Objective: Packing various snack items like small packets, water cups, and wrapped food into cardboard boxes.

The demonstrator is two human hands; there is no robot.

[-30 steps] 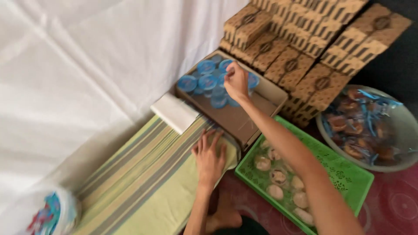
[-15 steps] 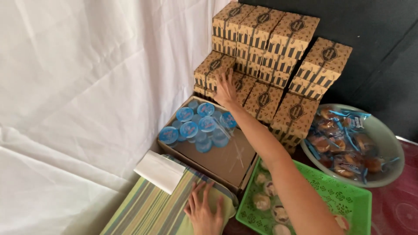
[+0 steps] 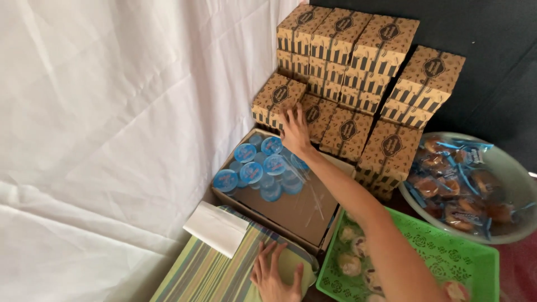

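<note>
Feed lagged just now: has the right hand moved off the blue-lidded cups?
Yes. The right hand has left the blue-lidded cups in the cardboard carton and reached farther away, now touching a patterned brown box in the stack.

Stack of brown patterned boxes point(image 3: 358, 61) against the dark wall, each with a round dark label on top; 1 box point(image 3: 278, 99) at the stack's left end. Below it, an open cardboard carton point(image 3: 291, 210) holding blue-lidded cups point(image 3: 251, 168). At right, wrapped snacks point(image 3: 453, 184) in clear-and-blue wrappers.

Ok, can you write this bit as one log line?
right hand: on patterned box | left hand: flat on striped cloth | blue-lidded cups: in carton
</note>
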